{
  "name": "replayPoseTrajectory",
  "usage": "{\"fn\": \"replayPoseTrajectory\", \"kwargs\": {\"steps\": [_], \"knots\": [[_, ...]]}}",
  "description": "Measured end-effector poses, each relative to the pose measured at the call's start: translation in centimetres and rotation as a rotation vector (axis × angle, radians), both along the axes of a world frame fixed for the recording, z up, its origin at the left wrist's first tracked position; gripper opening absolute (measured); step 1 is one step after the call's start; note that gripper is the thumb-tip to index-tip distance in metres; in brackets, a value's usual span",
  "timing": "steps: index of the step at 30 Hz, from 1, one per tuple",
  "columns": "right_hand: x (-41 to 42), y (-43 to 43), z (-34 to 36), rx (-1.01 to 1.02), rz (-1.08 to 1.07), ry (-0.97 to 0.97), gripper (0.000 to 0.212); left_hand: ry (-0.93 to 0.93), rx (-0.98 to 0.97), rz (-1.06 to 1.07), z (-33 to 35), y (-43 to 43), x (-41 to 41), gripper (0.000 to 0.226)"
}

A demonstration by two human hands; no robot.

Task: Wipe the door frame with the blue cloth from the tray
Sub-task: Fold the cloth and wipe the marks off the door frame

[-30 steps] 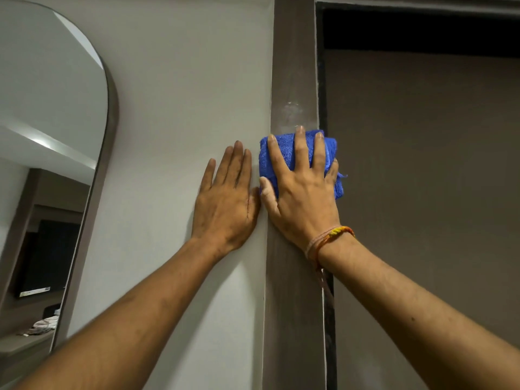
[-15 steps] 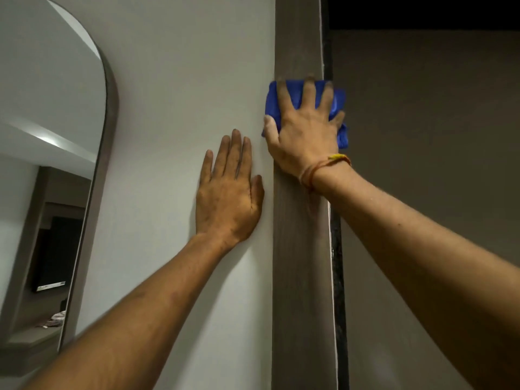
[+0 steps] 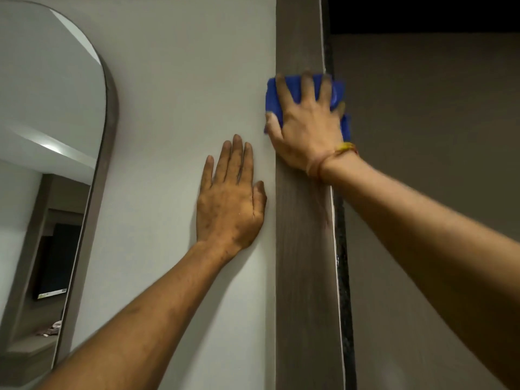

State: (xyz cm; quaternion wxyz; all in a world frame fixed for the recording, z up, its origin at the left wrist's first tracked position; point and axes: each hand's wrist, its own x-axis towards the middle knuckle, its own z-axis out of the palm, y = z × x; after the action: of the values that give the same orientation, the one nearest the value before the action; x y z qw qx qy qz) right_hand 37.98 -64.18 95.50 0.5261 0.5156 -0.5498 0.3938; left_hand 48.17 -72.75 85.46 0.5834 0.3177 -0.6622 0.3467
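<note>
A dark brown door frame (image 3: 304,263) runs straight up the middle of the view. My right hand (image 3: 305,128) presses a folded blue cloth (image 3: 273,101) flat against the upper part of the frame, fingers spread over it, and the cloth's edges show around my fingers. My left hand (image 3: 229,201) lies flat and open on the white wall (image 3: 174,108) just left of the frame, lower than my right hand, holding nothing. The tray is not in view.
An arched mirror (image 3: 53,164) with a grey rim hangs on the wall at the left. The brown door panel (image 3: 427,136) fills the right side, with a dark gap (image 3: 422,12) above it.
My right hand slid the blue cloth up the frame, away from my left hand, then eased slightly back down. My left hand stayed flat on the wall.
</note>
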Motion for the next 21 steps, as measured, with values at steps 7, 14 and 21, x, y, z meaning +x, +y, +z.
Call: {"fn": "replayPoseTrajectory", "kwargs": {"steps": [7,14,21], "knots": [[0.7,-1.0,-5.3,-0.103,0.017,-0.024,0.063,-0.011,-0.001,-0.004,0.0,0.0,0.1,0.062],[-0.6,0.2,-10.0,0.030,0.008,0.051,0.064,-0.023,0.011,-0.011,-0.2,0.1,0.1,0.061],[0.4,0.1,-1.4,0.011,0.016,-0.018,0.061,-0.010,0.021,-0.016,-0.4,0.0,0.4,0.061]]}}
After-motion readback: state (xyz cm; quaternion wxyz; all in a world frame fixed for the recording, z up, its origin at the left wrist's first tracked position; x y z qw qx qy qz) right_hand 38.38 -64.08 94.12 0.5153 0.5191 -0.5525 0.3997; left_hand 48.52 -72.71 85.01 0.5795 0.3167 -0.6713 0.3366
